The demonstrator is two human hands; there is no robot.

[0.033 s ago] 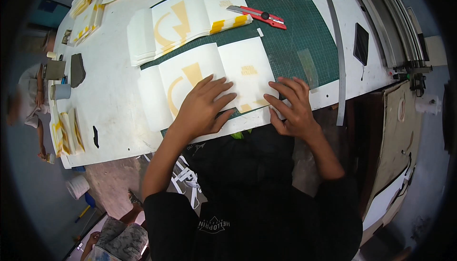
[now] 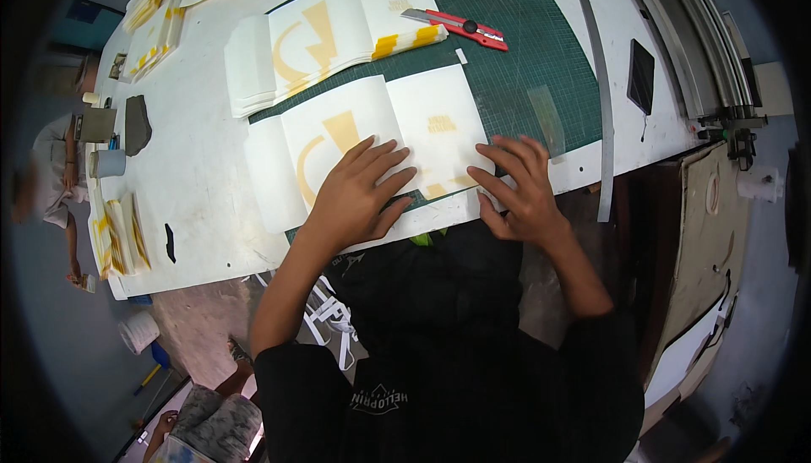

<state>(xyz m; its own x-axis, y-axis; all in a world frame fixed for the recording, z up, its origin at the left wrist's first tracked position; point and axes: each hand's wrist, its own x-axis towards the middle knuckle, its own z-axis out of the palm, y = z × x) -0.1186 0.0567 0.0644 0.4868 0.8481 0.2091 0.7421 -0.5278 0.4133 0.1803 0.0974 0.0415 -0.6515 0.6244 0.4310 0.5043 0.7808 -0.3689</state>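
Note:
A creased white printed sheet [image 2: 439, 100] with pale yellow graphics lies partly unfolded in front of me on the green cutting mat [image 2: 541, 49]. My left hand [image 2: 359, 188] rests over its middle, near the fold, with the fingers spread. At the sheet's right edge is my right hand [image 2: 519, 184], fingers apart and bent, the fingertips at or just over the paper. Neither hand grips anything. Just beyond lies a stack of similar folded sheets [image 2: 317, 28] with yellow-striped edges. A red utility knife [image 2: 469, 28], blade out, lies across the stack's right end.
A long metal strip [image 2: 598, 83] and a dark phone-like slab [image 2: 640, 78] lie to the right. More folded sheets [image 2: 156, 40] are at the far left, others [image 2: 122, 235] at the near left. A grey stone-like block [image 2: 138, 125] sits there too. Other people are at the left.
My left hand has shifted very slightly to the left over the sheet. The right hand, the sheet and the knife stay practically where they were.

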